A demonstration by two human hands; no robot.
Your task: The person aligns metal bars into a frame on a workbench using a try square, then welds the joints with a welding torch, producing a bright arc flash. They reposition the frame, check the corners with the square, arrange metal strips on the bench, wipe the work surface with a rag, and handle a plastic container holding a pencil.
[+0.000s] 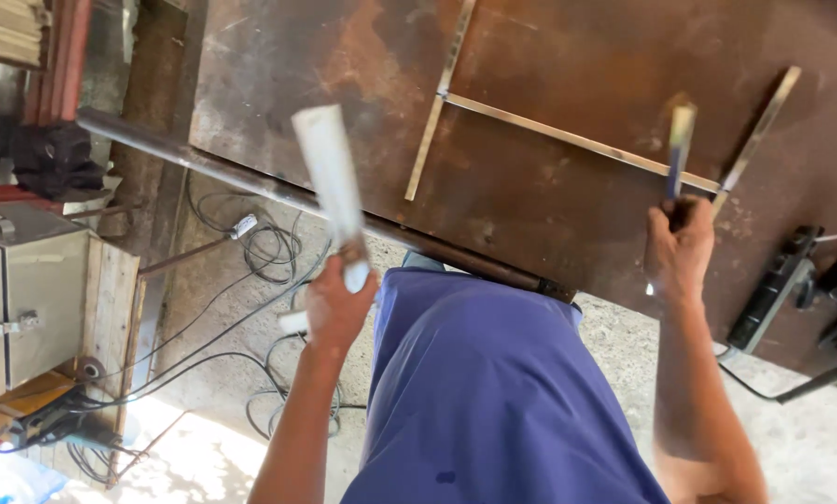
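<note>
hands over rusty steel table (549,177): your left hand (336,308) grips a white tube (333,187), your right hand (680,250) clutches a thin tool (678,154) beside the metal strip frame (577,140); keep both grips firm.

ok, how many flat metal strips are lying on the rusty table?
3. One strip runs down the middle, a long strip crosses from it rightward, and a short strip angles at the right end. More may lie out of frame.
</note>
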